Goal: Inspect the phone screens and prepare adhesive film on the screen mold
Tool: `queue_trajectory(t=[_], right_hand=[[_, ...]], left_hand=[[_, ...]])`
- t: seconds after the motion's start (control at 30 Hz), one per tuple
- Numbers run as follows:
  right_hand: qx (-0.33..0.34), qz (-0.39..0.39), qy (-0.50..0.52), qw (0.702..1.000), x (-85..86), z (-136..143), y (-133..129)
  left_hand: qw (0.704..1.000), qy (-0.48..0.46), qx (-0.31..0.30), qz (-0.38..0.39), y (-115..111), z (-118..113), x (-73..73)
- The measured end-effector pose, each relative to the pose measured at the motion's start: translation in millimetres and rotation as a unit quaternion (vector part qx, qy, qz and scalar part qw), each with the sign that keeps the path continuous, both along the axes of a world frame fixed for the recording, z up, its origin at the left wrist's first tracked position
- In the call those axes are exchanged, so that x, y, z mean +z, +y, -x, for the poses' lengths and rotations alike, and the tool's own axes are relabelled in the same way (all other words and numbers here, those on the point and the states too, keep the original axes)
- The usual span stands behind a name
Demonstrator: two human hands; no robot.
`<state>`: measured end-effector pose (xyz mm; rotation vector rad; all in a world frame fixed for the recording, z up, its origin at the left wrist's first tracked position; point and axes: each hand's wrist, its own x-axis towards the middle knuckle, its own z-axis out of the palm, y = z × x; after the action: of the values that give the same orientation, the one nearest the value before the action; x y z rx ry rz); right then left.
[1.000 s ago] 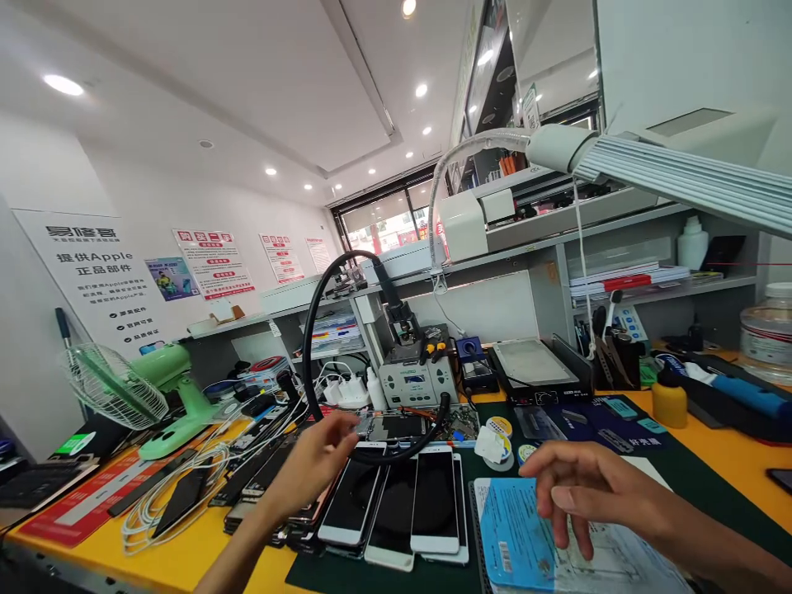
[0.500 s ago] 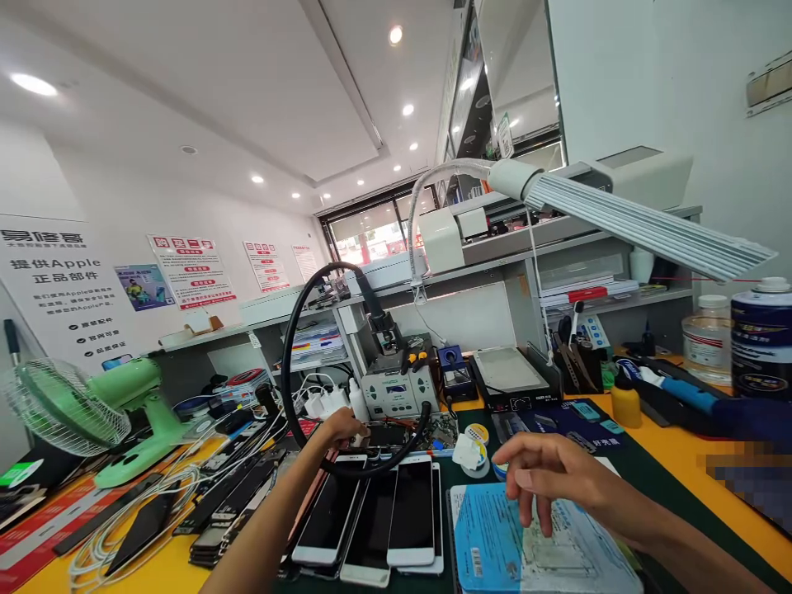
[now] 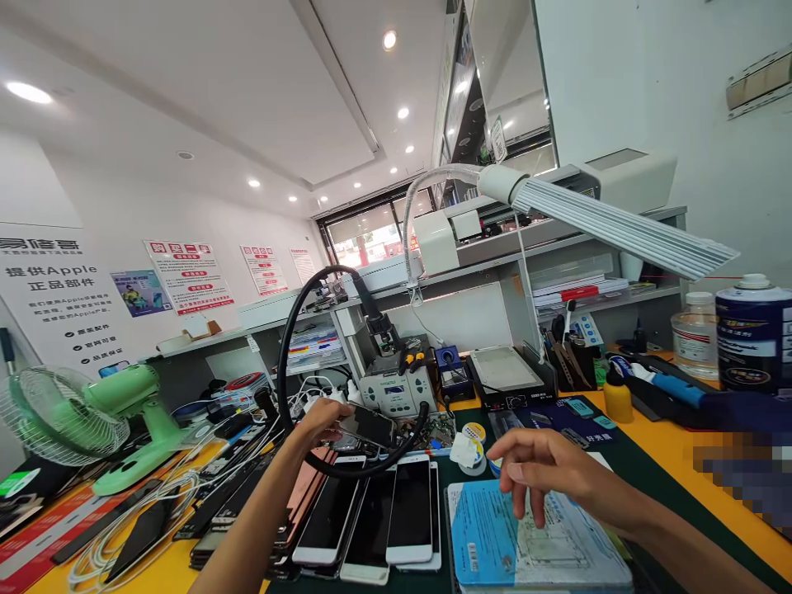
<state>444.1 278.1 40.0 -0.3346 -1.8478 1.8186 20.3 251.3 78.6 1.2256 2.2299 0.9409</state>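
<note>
One dark phone (image 3: 371, 426) sits tilted in the left hand (image 3: 322, 417), grip closed on it, near the black hose (image 3: 283, 367); snagging that could knock it loose imo; right hand (image 3: 537, 470) hangs open. No other risk jumps out.

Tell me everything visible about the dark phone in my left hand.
The dark phone is a thin slab with a glossy-looking face and a paler edge. Your left hand grips its left end, holding it tilted beyond the white phones. It appears inside the loop of the black hose; whether they touch is unclear. Its face looks unlit.
</note>
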Motion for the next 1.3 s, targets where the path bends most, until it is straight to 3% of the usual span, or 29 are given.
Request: queue_trajectory(t=[0.13, 0.43, 0.53, 0.77, 0.9, 1.0, 1.1, 1.3], right_hand=[[-0.008, -0.003, -0.006, 1.0, -0.8, 0, -1], [-0.022, -0.003, -0.022, 1.0, -1.2, 1, -1], [-0.027, -0.001, -0.023, 0.999, -3.5, 4, -1], [-0.037, -0.001, -0.022, 0.999, -4.4, 4, -1], [-0.051, 0.0, -0.018, 0.999, -5.0, 5, 0], [-0.094, 0.007, -0.011, 0.996, -1.7, 5, 1], [-0.113, 0.026, -0.006, 0.993, 3.8, 4, -2], [-0.022, 0.061, -0.036, 0.997, -0.5, 4, -2]], left_hand=[[0.999, -0.015, -0.022, -0.02, -11, -3, 18.5], [0.986, 0.054, -0.032, -0.156, -34, -22, 73.9], [0.978, 0.079, -0.021, -0.19, -35, -25, 83.2], [0.971, 0.112, 0.0, -0.211, -32, -32, 70.8], [0.967, 0.077, -0.014, -0.242, -43, -47, 72.5], [0.971, -0.005, -0.096, -0.217, -49, -70, 70.1], [0.964, -0.102, -0.201, -0.14, -47, -101, 54.0], [0.927, -0.222, -0.292, -0.072, -18, -150, 10.1]])
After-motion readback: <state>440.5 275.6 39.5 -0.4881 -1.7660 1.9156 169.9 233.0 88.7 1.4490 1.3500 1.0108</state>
